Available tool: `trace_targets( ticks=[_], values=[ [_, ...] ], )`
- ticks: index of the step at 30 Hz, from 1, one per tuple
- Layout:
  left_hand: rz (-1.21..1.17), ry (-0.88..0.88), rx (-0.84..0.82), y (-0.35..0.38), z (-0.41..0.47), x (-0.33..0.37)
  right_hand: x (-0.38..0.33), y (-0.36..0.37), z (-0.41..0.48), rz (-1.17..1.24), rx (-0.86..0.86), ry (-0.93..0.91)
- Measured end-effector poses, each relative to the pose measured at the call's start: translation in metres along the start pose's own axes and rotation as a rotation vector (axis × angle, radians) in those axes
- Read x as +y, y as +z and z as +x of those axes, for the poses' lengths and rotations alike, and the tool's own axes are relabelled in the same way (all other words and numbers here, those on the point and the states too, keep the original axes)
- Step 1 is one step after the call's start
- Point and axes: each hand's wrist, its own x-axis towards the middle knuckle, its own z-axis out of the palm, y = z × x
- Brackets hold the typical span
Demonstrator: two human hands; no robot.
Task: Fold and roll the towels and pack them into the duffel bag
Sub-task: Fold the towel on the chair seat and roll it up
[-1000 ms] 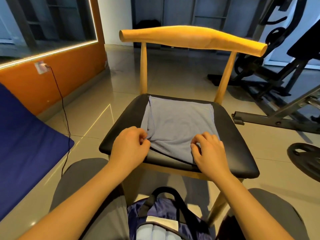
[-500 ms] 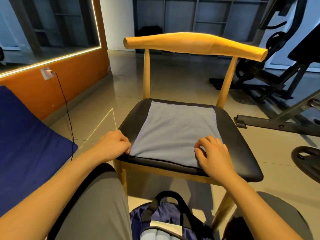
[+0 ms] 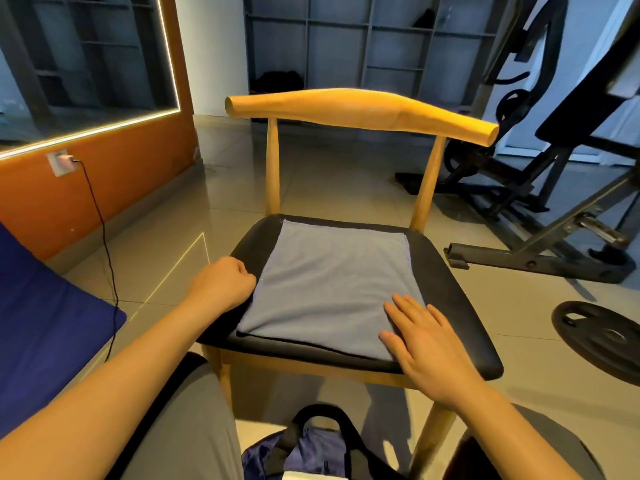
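Starting nearest, at the duffel bag [image 3: 311,452] on the floor between the knees, handles up. Just beyond, pressing flat with the right hand [image 3: 426,344], fingers straight and spread, on the near right corner of the towel [image 3: 329,285]. Curled up with the left hand [image 3: 221,285] at the towel's left edge; impossible to tell whether pinching the hem or merely resting beside it. Spread smooth as a rough square over the black seat of the chair [image 3: 460,306]. Probably light, soft and limp, likely to slide on that slick seat, so best pinned under one palm and taken by a corner or hem for folding. Farther back, on to the wooden backrest [image 3: 363,112].
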Motion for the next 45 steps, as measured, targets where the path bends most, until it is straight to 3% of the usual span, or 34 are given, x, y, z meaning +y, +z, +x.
trace_targets(
  ticks=[4, 7, 10, 16, 18, 20, 23, 25, 30, 35, 39, 45],
  values=[
    [0.076, 0.114, 0.123, 0.009, 0.008, 0.036, -0.010, -0.015, 0.023, 0.068, 0.077, 0.016],
    [0.264, 0.032, 0.038, 0.021, 0.025, 0.056, -0.011, -0.018, 0.050, 0.070, -0.005, 0.035],
    [0.252, 0.007, 0.010, 0.031, 0.040, 0.056, -0.001, -0.008, 0.057, -0.007, -0.149, 0.052],
    [0.276, 0.137, 0.137, 0.030, 0.055, 0.029, 0.007, -0.005, 0.048, 0.001, -0.129, 0.067],
    [0.255, 0.278, 0.221, 0.024, 0.040, 0.025, 0.007, -0.010, 0.041, 0.039, -0.056, 0.039],
    [0.151, 0.537, 0.262, 0.014, 0.015, 0.021, 0.010, -0.017, 0.027, 0.079, 0.066, -0.020],
    [0.061, 0.770, 0.022, -0.005, -0.022, 0.007, 0.014, -0.022, 0.005, 0.104, 0.246, -0.082],
    [0.065, 0.737, -0.080, -0.012, -0.037, -0.002, 0.014, -0.028, -0.002, 0.109, 0.274, 0.025],
    [0.062, 0.476, -0.085, -0.017, -0.054, -0.020, 0.023, -0.024, -0.015, 0.271, 0.062, 0.473],
    [0.009, 0.269, -0.153, -0.021, -0.066, -0.035, 0.005, -0.034, -0.033, 0.555, -0.158, 0.612],
    [-0.148, 0.210, -0.152, -0.018, -0.077, -0.028, -0.005, -0.033, -0.038, 0.852, -0.045, 0.677],
    [-0.489, -0.049, -0.193, -0.023, -0.089, -0.023, -0.002, -0.035, -0.048, 1.369, 0.087, 0.742]
  ],
)
